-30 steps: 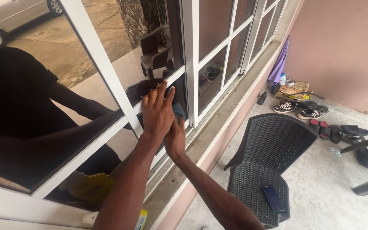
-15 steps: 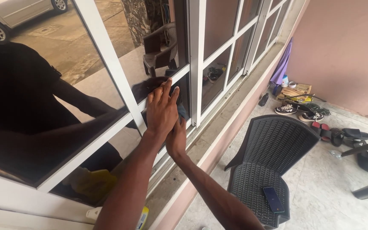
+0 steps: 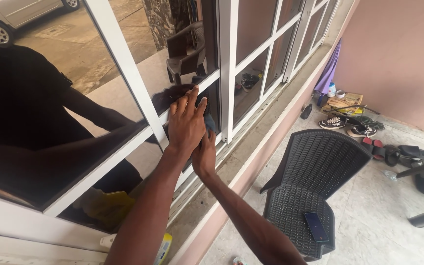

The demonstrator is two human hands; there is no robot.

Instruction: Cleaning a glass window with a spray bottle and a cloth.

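Both hands have crept slightly up and to the right along the white window bar since a second ago, and the view has shifted with them. At far left, the dark reflective window pane mirrors the person and a parked car. Near the bottom edge, a white spray bottle with a yellow label stands on the sill. The left hand lies flat on the white window bar, its fingers held close together and stretched out, tips touching the glass. Just right of and beneath those fingers sits a dark blue cleaning cloth, pressed against the pane; only its right edge shows. The right hand is below the left, its fingers tucked under the left palm, so I cannot tell whether they grip the cloth. Farther right, a dark woven plastic chair stands on the tiled floor, with a dark phone on its seat.
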